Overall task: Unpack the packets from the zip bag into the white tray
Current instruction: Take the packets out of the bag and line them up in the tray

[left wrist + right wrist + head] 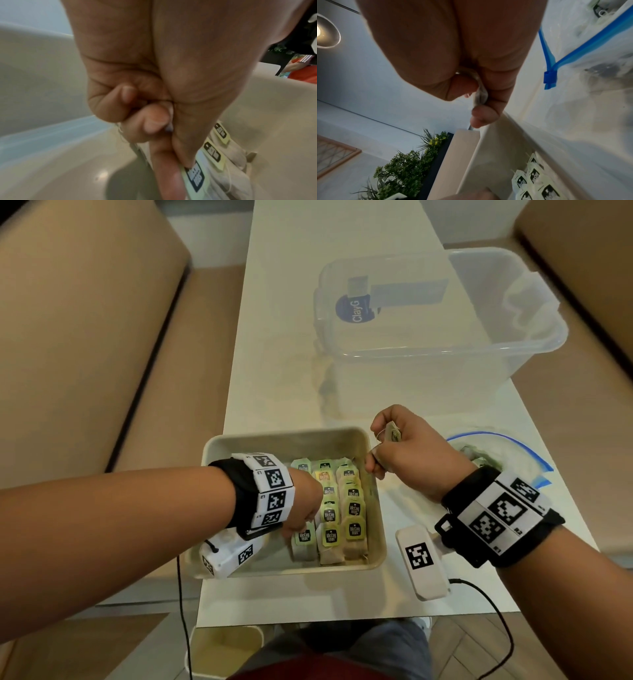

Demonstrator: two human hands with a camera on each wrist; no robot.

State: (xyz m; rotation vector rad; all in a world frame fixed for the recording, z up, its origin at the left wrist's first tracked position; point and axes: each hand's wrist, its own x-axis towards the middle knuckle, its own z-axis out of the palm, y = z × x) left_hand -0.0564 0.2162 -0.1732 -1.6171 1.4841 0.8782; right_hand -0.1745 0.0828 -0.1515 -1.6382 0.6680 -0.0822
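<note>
A white tray (287, 438) holds rows of tea packets (352, 508) with green and yellow tags. My left hand (292, 533) is down inside the tray at its near left. There its thumb and forefinger (180, 166) pinch a packet with a pale green tag (194, 177) at the front of the left row. My right hand (376, 453) hovers over the tray's far right corner and grips a tea packet (392, 434) in curled fingers (481, 115). The zip bag (507, 453), with a blue zip (549, 78), lies open right of the tray with more packets inside.
A large clear plastic box (445, 344) stands on the white table (274, 354) beyond the tray. Beige benches run along both sides of the table. A white bin (222, 652) sits on the floor under the near edge. Cables hang from both wrist cameras.
</note>
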